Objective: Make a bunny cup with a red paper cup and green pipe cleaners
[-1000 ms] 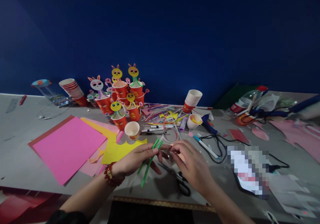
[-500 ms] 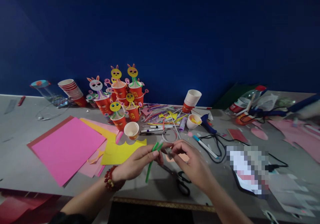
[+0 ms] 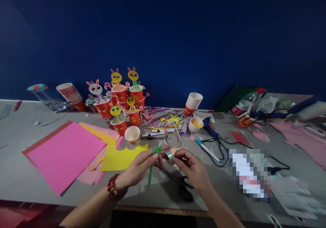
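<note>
My left hand, with a red bead bracelet at its wrist, is closed on a bent green straw whose top ends cross above the thumb. Between both hands sits a small shiny roll of clear tape. The fingers of my right hand pinch its right side, and my left fingertips reach its left side. Black-handled scissors lie on the table just below, their blades partly behind my hands. A yellow paper sheet lies beside my left hand.
Decorated red cups with paper rabbit faces stand at the back left, near an open paper cup. Coloured sticks are heaped behind my hands. Pink paper lies left. A blue glue gun, its cord and a pixelated phone are right.
The tape roll has turned so more of its shiny face shows between my hands. My right hand has shifted slightly left and down. The green straw stays in my left hand.
</note>
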The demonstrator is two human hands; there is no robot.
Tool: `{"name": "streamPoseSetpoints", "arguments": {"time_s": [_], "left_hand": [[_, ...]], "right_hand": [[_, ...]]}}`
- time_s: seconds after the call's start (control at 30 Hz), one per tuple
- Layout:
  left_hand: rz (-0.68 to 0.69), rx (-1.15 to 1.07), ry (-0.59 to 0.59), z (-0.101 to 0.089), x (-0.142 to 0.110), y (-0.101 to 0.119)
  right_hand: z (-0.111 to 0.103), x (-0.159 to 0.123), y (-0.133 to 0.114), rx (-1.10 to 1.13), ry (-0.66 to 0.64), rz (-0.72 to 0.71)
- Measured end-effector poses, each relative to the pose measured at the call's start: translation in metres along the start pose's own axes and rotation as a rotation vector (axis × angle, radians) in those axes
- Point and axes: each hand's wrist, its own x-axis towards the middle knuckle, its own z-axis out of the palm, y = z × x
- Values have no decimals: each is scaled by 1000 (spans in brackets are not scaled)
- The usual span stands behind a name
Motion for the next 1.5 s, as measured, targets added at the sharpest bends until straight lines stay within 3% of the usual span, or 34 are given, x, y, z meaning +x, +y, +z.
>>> {"name": "streamPoseSetpoints", "arguments": {"time_s": [0.13, 0.23, 0.37, 0.47, 0.63, 0.77, 0.93, 1.0, 1.23, 1.5], "left_hand": [[-57, -153, 9, 5, 5, -7], [-66, -218, 24, 7, 10, -13], [-55, -258, 89, 8, 14, -22], [-53, -270, 73, 9, 12, -23], [-50, -296, 43, 13, 8, -17], [-51, -336, 19, 17, 6, -13], [-60, -356, -23, 21, 5, -13], [-70, -348, -17, 23, 5, -14], [-75, -337, -35, 24, 3, -14], [-142, -500, -213, 18, 3, -4]], "right_hand": [[-6, -1, 16, -10, 12, 21], [-23, 9, 26, -134, 52, -37], [-55, 27, 44, -625, 245, -242], [-71, 38, 65, -1057, 332, -351], [-77, 46, 88, -1185, 321, -363], [-66, 34, 62, -1028, 350, -377], [-31, 11, 1, -346, 4, -325], [-18, 8, -12, -213, -76, -273], [-3, 18, -11, 53, -179, -132], [-4, 18, -22, 81, -209, -73]]}}
